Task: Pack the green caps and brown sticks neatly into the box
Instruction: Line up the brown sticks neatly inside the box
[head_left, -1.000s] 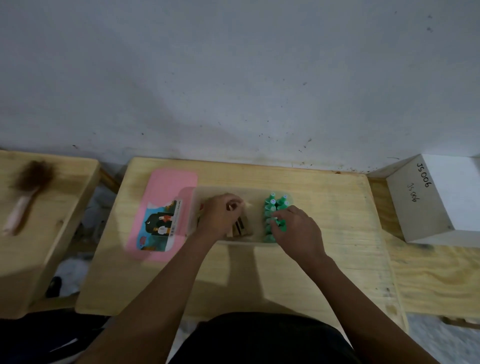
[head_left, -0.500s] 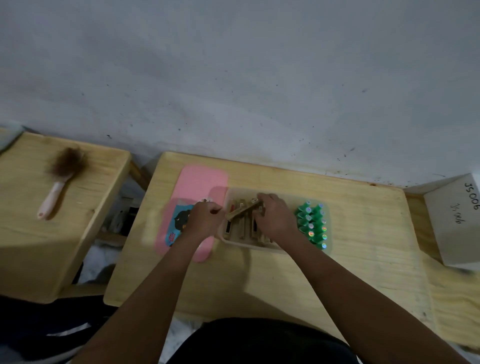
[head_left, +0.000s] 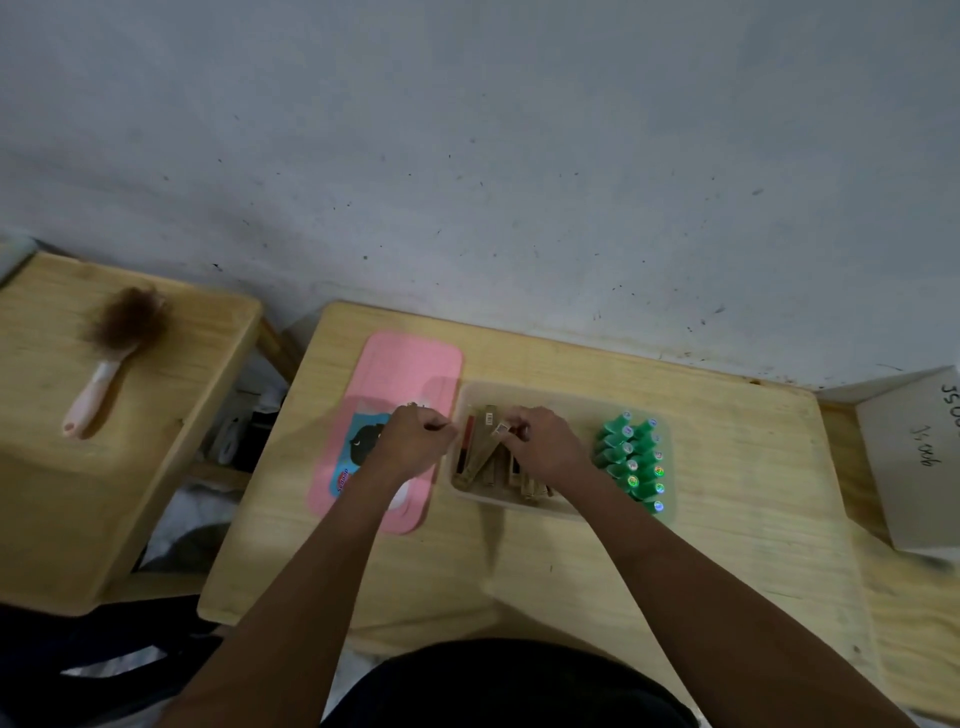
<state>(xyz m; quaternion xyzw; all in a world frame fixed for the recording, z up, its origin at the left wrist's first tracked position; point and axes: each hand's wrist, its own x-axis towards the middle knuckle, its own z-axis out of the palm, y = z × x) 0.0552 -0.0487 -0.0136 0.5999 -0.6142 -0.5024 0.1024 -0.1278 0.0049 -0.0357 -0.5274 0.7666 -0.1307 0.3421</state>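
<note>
A clear plastic box (head_left: 524, 506) sits on the wooden table (head_left: 727, 499). Several green caps (head_left: 631, 460) stand in neat rows in the box's right part. Brown sticks (head_left: 480, 454) lie in its left part, one of them tilted across the others. My right hand (head_left: 540, 444) is over the sticks and pinches the raised end of the tilted stick. My left hand (head_left: 415, 439) hovers at the box's left edge, over the pink lid (head_left: 405, 364), with its fingers curled; whether it holds anything is hidden.
A brush (head_left: 111, 353) with brown bristles and a pale handle lies on a second wooden table (head_left: 52, 493) at the left. A white box (head_left: 914, 457) with handwriting stands at the right edge. A grey wall runs along the back.
My right hand left the green caps and moved over to the brown sticks, taking the tilted stick's end. My left hand shifted from inside the box to its left edge.
</note>
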